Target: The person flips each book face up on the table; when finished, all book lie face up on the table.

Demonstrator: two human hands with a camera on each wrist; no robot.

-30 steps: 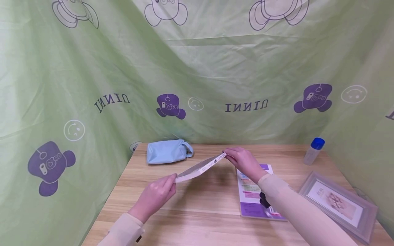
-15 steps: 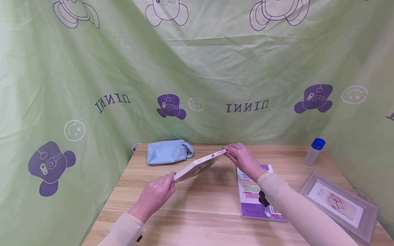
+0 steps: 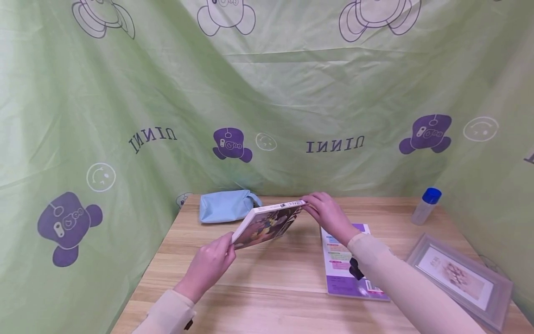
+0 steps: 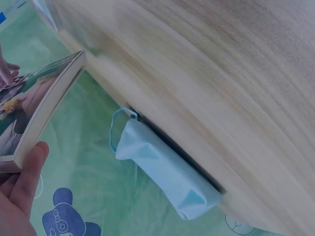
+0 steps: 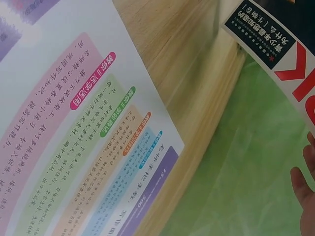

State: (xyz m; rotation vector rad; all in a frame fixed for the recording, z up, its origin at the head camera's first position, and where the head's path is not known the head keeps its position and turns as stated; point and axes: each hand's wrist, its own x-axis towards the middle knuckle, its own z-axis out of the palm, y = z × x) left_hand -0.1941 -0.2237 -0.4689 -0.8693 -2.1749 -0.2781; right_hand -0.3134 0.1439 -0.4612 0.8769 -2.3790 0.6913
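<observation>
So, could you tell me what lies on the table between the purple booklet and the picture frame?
Only bare wooden table shows between the purple booklet and the picture frame, in the head view.

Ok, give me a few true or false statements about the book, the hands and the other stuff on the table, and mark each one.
1. Both hands hold the book above the table. True; the left hand grips its near corner, the right hand its far end.
2. The blue pouch lies under the book. False; it lies apart, by the back edge.
3. The blue-capped bottle stands upright. True.
4. The purple booklet is held in the right hand. False; it lies flat on the table.
5. The picture frame stands upright. False; it lies flat.
</observation>
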